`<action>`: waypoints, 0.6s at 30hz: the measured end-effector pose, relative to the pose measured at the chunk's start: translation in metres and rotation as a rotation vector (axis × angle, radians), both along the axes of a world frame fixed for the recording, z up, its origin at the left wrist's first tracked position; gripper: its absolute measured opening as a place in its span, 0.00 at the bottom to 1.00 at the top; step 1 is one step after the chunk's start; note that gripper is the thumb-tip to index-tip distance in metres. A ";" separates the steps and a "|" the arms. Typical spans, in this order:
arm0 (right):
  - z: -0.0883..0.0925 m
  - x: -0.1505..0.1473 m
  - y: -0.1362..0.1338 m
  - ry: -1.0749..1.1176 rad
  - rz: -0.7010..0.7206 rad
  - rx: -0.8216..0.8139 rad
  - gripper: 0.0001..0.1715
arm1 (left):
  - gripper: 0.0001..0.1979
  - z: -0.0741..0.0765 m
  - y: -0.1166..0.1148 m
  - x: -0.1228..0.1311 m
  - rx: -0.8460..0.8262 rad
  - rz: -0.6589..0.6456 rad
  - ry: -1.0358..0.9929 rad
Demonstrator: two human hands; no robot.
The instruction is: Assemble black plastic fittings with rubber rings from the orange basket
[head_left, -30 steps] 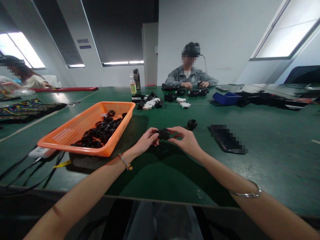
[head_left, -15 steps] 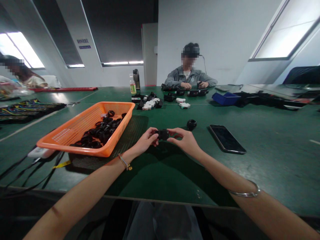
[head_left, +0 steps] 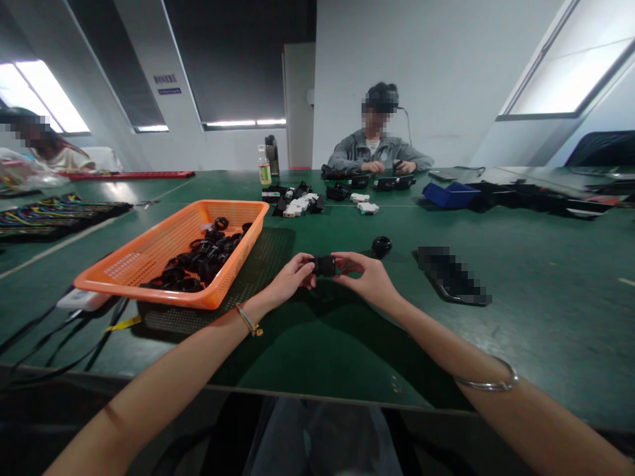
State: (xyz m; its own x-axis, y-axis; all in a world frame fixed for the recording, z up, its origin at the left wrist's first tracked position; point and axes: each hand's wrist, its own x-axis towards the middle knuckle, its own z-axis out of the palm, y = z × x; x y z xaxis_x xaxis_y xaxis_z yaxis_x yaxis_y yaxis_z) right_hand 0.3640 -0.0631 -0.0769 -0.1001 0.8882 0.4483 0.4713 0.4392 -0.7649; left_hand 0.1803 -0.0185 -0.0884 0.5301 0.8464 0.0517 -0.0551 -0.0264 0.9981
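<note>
Between my two hands is a short black cylindrical part [head_left: 325, 266] with a ridged side, held lengthwise above the table. My left hand [head_left: 296, 272] pinches its left end with thumb and fingers. At the opposite end, the thumb and fingers of my right hand [head_left: 366, 274] grip the same part. What sits inside the cylinder is hidden. Just beyond my right hand, a black ring-shaped part [head_left: 381, 246] rests on the green table [head_left: 342, 357]. To the left stands an orange plastic basket [head_left: 143, 295] containing several similar black rings [head_left: 206, 254].
A phone [head_left: 454, 276] lies right of my right hand. Black and white pieces [head_left: 297, 201], a bottle [head_left: 264, 165] and a blue bin [head_left: 449, 196] are farther back. Across the table sits a person [head_left: 380, 149]; cables [head_left: 64, 337] run beside the basket.
The view has shifted very slightly. Both hands keep their hold on the black cylindrical part, with hardly any visible movement.
</note>
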 end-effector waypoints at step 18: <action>-0.002 0.000 0.001 -0.004 -0.031 -0.053 0.23 | 0.16 -0.003 0.003 -0.001 0.054 -0.024 -0.013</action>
